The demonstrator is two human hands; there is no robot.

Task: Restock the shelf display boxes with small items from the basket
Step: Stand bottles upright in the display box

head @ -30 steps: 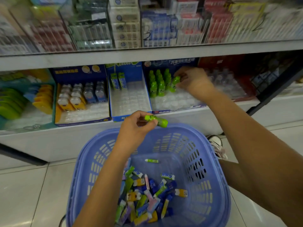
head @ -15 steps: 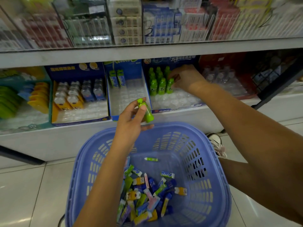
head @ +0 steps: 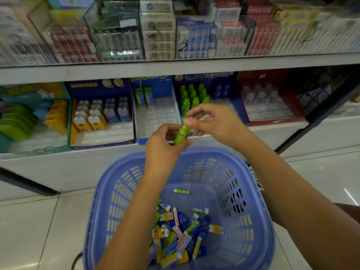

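A small green bottle [head: 182,133] stands upright above the basket, in front of the shelf edge. My left hand [head: 165,147] grips its lower part from the left. My right hand [head: 214,121] pinches its top with fingertips from the right. The blue plastic basket [head: 116,184] sits below on the floor, with several small colourful items [head: 181,232] heaped in its bottom and one green tube [head: 181,191] lying apart. Behind the hands, a blue display box [head: 224,78] holds rows of matching green bottles [head: 191,96].
On the lower shelf, a blue box [head: 155,115] holds two green-white cartons at its back. A box of yellow and blue items [head: 99,114] stands to its left, a red box [head: 272,106] to the right. A glass-fronted shelf [head: 175,69] runs above.
My right hand has drawn back from the green-bottle box and come to the bottle's top. My left hand has turned the bottle upright and lifted it toward the shelf.
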